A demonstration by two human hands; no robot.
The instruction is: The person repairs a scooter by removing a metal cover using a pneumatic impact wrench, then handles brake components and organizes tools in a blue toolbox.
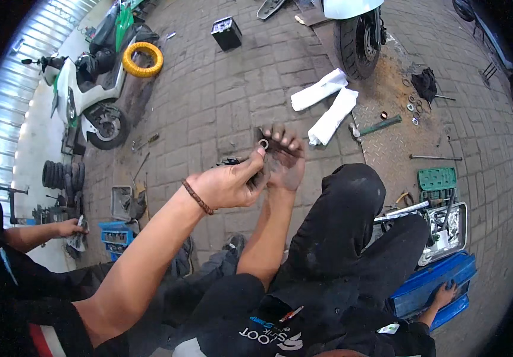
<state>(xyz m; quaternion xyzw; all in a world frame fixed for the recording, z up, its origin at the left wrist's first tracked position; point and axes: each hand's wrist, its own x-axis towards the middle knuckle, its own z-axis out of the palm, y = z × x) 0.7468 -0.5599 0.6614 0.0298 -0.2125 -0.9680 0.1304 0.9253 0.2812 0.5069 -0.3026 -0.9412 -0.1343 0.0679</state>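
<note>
My left hand (285,169) is raised in front of me, palm up, blackened with grime, its fingers loosely curled but apart. A co-worker's hand with a brown beaded bracelet (197,197) reaches in from the left, pinching a small pale metal ring (263,144) over my palm and fingers. Whether the ring touches my palm is hard to tell. Low on the right, my right hand (445,294) lies with spread fingers on a blue metal toolbox (408,296). At far left the co-worker's other hand (69,227) holds a greyish cloth-like thing.
Two white wrapped bundles (333,116) lie ahead, near a motorcycle wheel (356,47). On a metal plate (375,143) are rings and tools. A metal tray (461,238) and green socket case (436,178) stand right. A scooter (84,89), yellow tyre (143,59) and battery (226,34) stand farther off.
</note>
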